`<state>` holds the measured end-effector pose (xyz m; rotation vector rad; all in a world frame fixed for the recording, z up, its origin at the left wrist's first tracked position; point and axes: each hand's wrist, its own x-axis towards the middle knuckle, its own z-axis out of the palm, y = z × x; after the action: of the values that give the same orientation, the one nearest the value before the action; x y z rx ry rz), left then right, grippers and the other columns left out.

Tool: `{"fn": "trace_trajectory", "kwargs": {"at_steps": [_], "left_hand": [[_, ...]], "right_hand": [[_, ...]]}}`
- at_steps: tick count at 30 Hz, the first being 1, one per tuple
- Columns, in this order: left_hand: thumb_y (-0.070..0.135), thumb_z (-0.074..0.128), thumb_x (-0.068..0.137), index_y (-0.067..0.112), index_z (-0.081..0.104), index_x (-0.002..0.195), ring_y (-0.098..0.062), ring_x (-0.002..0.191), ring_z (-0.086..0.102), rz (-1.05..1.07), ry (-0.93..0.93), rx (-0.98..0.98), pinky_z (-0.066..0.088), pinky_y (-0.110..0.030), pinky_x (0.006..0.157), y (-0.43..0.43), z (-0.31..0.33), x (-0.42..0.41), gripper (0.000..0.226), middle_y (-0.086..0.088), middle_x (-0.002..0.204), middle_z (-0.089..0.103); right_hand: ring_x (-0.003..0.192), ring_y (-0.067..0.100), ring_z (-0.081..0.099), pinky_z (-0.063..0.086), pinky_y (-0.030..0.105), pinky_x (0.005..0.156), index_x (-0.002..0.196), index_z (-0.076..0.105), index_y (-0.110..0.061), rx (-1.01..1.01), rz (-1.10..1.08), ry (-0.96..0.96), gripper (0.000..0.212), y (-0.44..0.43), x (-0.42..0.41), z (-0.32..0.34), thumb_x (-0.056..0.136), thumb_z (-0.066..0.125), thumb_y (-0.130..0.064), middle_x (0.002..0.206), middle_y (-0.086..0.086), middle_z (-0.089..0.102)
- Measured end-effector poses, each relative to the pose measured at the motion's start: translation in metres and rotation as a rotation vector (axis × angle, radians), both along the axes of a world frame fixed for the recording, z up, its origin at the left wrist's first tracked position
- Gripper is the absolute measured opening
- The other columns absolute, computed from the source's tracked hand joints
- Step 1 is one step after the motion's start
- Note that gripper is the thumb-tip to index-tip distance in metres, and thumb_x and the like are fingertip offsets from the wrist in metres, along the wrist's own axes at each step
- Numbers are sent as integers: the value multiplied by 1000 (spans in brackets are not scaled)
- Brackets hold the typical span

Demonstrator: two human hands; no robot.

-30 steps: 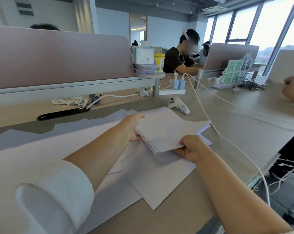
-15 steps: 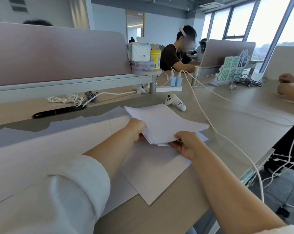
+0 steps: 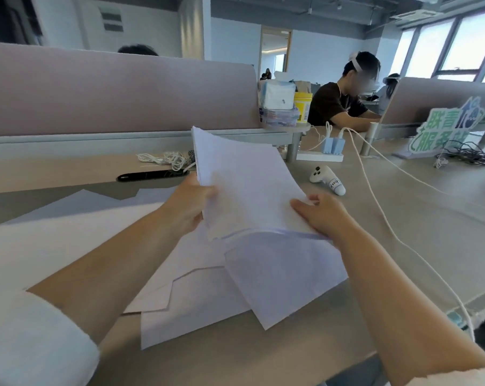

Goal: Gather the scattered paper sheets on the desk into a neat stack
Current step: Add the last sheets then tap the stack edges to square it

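A stack of white paper sheets (image 3: 241, 185) stands tilted up on its lower edge over the desk (image 3: 419, 218). My left hand (image 3: 188, 204) grips its left edge, thumb on the front. My right hand (image 3: 319, 213) holds its lower right corner, thumb on top. Several loose sheets (image 3: 277, 274) lie flat and overlapping beneath the stack, and more loose sheets (image 3: 68, 235) spread to the left under my left forearm.
A white controller (image 3: 327, 181) lies right of the stack. A white cable (image 3: 380, 215) runs from a power strip (image 3: 322, 156) to the desk's front edge. A pink divider (image 3: 110, 90), a black bar (image 3: 152, 175), coiled cord (image 3: 166, 158), a green sign (image 3: 455, 123) and a seated person (image 3: 344, 98) are behind.
Both hands have raised the stack from lying nearly flat to standing tilted on its lower edge. The camera has moved closer.
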<state>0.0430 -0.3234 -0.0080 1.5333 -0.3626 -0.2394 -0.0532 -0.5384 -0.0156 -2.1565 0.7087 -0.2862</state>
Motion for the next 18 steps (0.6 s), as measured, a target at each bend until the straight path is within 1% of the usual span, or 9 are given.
{"fn": "trace_trajectory", "kwargs": {"at_steps": [2, 3, 6, 8, 10, 12, 14, 16, 18], "left_hand": [[-9, 40, 92, 12, 54, 120, -14, 81, 64, -17, -57, 15, 55, -21, 63, 27, 2, -6, 38, 0, 94, 66], [-7, 41, 94, 13, 54, 121, -15, 86, 64, -33, -69, 31, 54, -25, 71, 42, 2, -9, 36, -1, 98, 66], [1, 42, 96, 18, 55, 119, -20, 92, 65, -61, -64, 45, 53, -35, 80, 84, -1, -16, 31, -3, 106, 66], [5, 42, 97, 16, 55, 120, -22, 94, 67, -10, -37, 36, 55, -37, 80, 107, -4, -20, 29, -5, 109, 67], [15, 43, 99, 12, 54, 125, -28, 102, 63, 71, -11, 64, 50, -43, 90, 130, -8, -19, 29, -7, 115, 65], [38, 41, 99, 15, 55, 126, -27, 115, 55, 157, 24, 158, 41, -40, 99, 152, -10, -18, 38, -1, 121, 62], [48, 35, 98, 16, 53, 130, -22, 122, 48, 246, 89, 240, 37, -34, 99, 172, -16, -18, 49, 4, 128, 55], [48, 41, 95, 8, 45, 136, -26, 124, 46, 330, 224, 216, 38, -38, 100, 183, -26, -17, 57, -1, 132, 48], [46, 47, 95, 1, 49, 127, -26, 105, 55, 385, 340, 118, 47, -39, 89, 187, -32, -20, 55, -8, 119, 51]], "right_hand": [[114, 25, 55, 42, 30, 85, 136, 46, -13, 42, 122, 85, 67, 15, 8, 4, 83, 61, -52, 130, 4, 56], [108, 23, 58, 45, 30, 82, 131, 51, -12, 137, 174, 83, 62, 22, 13, 4, 83, 63, -49, 125, 4, 60], [76, 14, 70, 57, 23, 64, 108, 63, -12, 575, 318, -15, 31, 42, 21, 6, 87, 63, -34, 97, 2, 74], [66, 13, 71, 56, 23, 56, 103, 64, -13, 687, 396, -26, 21, 59, 28, 3, 90, 60, -29, 81, 0, 75], [77, 20, 70, 56, 30, 67, 114, 63, -8, 691, 451, -49, 26, 77, 33, -1, 91, 58, -21, 92, 5, 73], [87, 26, 65, 53, 34, 74, 123, 57, -4, 642, 433, -106, 31, 93, 39, -4, 92, 56, -12, 106, 11, 68], [82, 24, 62, 50, 30, 66, 119, 56, -6, 577, 380, -118, 26, 108, 42, -6, 93, 55, -9, 109, 9, 63], [70, 18, 58, 45, 26, 55, 112, 55, -8, 544, 317, -75, 19, 117, 47, -11, 93, 57, -10, 101, 8, 61], [67, 18, 56, 45, 27, 55, 105, 57, -3, 589, 249, -5, 16, 125, 50, -18, 91, 58, -12, 89, 9, 60]]}}
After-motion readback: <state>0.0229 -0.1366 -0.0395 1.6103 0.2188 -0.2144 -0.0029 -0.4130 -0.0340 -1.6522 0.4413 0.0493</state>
